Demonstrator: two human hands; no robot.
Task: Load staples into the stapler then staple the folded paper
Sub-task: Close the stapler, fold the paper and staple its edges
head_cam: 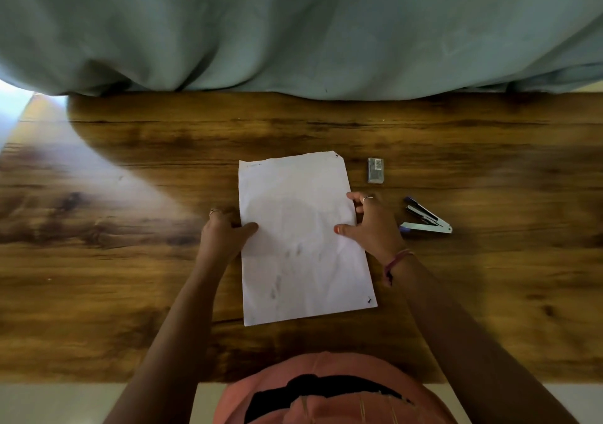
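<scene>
Your dark brown wood-grain table (130, 260) backs onto a grey-green cloth (293, 31), and the white sheet of paper (303, 244) lies flat at its middle, unfolded. Your left hand (225, 232) pinches its left edge, thumb on top, while your right hand (372, 224) pinches the right edge. Right of that hand lies the blue-and-silver stapler (427, 222), hinged open, with the small grey staple box (375, 170) farther off.
</scene>
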